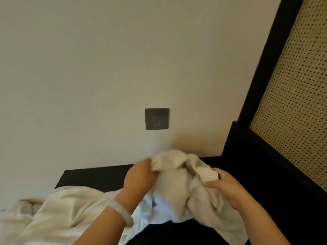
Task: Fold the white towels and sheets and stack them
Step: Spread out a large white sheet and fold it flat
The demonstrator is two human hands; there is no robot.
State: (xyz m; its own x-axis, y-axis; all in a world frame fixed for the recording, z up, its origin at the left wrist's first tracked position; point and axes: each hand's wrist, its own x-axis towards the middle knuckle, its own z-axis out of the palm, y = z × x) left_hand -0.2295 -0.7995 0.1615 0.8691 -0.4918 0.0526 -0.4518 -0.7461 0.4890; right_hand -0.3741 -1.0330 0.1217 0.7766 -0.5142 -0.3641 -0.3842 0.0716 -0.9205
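A crumpled white towel (174, 184) is bunched up between both hands above a dark surface. My left hand (138, 177) grips the towel's upper left part, and a pale bangle sits on that wrist. My right hand (225, 185) pinches a fold of the towel at its right side. A larger heap of white sheets (58, 207) lies loose to the lower left, spreading under my left forearm. The towel's lower part hangs down towards the bottom edge of the view.
A dark tabletop (95, 177) runs along a plain cream wall with a grey socket plate (156, 119). A black-framed woven cane panel (292, 96) stands at the right, close to my right hand.
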